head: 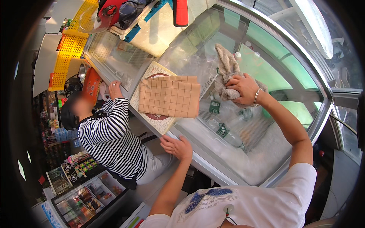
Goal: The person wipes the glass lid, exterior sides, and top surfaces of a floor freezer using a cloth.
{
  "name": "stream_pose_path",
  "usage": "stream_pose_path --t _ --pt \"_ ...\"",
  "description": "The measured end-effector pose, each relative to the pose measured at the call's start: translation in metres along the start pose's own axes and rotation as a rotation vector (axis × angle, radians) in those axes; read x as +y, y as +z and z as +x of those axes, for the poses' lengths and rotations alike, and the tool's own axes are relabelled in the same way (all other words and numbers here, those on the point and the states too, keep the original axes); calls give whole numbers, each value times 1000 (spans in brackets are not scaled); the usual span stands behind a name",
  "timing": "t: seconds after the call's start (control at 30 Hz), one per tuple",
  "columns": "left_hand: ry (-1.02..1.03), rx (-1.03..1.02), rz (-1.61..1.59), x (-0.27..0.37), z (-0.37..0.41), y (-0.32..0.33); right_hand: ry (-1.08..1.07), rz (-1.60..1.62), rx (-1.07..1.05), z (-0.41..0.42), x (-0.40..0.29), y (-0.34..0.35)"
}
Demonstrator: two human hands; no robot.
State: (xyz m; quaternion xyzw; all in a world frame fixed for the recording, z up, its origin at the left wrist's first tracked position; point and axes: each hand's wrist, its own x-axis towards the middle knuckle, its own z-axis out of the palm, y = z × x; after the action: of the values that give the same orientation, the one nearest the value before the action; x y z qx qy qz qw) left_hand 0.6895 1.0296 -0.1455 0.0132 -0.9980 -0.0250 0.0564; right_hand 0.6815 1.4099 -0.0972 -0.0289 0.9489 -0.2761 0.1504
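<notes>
My right hand (242, 89) presses a bunched grey-beige towel (226, 64) onto the sliding glass top of a chest freezer (182, 57). Through the glass, frost and several plastic bottles (223, 131) with green labels are visible. My left hand (176, 146) rests on the freezer's near frame, fingers loosely spread and holding nothing. Just beyond its fingertips lies a cream patterned box (161, 127). Folded tan checked paper or cloth (169, 97) covers much of that box.
A person in a striped top (111, 136) stands at the left, one hand on the freezer edge. Yellow plastic baskets (72, 48), a cream foam slab (159, 31) and a red-and-black handle (180, 12) lie at the far side. An open-topped display freezer (91, 199) stands lower left.
</notes>
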Motion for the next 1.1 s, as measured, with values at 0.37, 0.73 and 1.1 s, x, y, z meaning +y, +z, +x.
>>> stream_pose_path --t 0.37,0.73,1.1 --pt "-22 -10 -2 -2 1 6 136 -459 483 -2 -4 -16" --pt "25 -31 -25 -5 3 -2 281 -535 507 226 21 -23" --pt "-5 -39 -97 -7 8 -6 246 -518 439 201 6 -21"
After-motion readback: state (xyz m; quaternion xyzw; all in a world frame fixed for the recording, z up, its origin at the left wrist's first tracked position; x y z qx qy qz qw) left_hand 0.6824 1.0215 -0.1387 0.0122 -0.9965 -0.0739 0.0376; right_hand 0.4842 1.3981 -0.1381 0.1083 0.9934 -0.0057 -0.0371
